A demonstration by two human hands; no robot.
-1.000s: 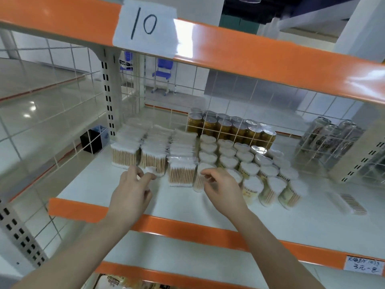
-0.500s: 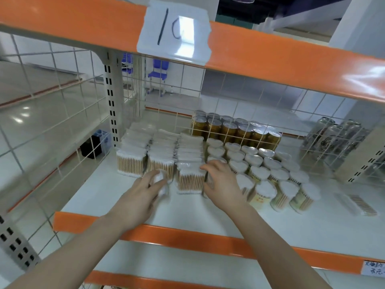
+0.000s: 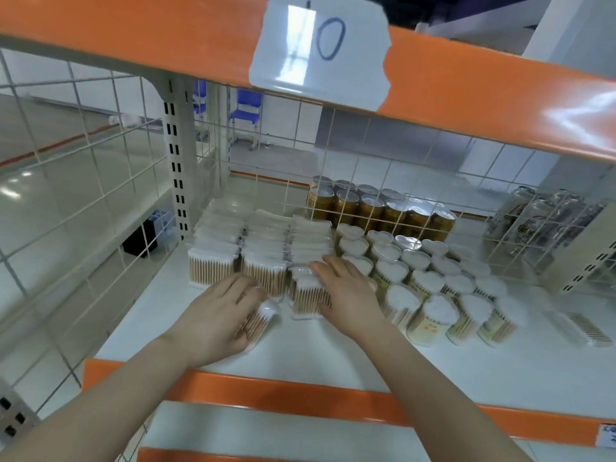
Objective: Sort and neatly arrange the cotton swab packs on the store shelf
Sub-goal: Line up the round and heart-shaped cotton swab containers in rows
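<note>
From the head camera, a white shelf point(image 3: 333, 358) with an orange front lip carries the goods, and the square cotton swab packs point(image 3: 263, 251) standing in three rows at its left rear serve as the landmark. The left hand point(image 3: 216, 315) lies just in front of the middle row, its fingers curled round a single swab pack point(image 3: 263, 316) that is tipped on its side, white tips toward the rows, and resting on the shelf surface. The right hand point(image 3: 346, 291) is at the right-hand row, fingers straight and spread, its palm laid against the right side and top of the front pack point(image 3: 305, 295) of that row; it presses rather than grasps. To the right of the square packs, touching their flank, stands a block of round swab tubs point(image 3: 420, 281) with white heart-shaped tops, the nearest ones leaning forward. Behind those tubs, beyond a wire grid point(image 3: 333, 195), are gold cans point(image 3: 380, 208) in rows. Farther right of the tubs, a flat pack point(image 3: 586, 328) lies on the shelf, blurred. Above the square packs runs an orange shelf edge bearing a paper label point(image 3: 320, 51) marked 10. Left of the packs rises a slotted upright post point(image 3: 178, 168).
</note>
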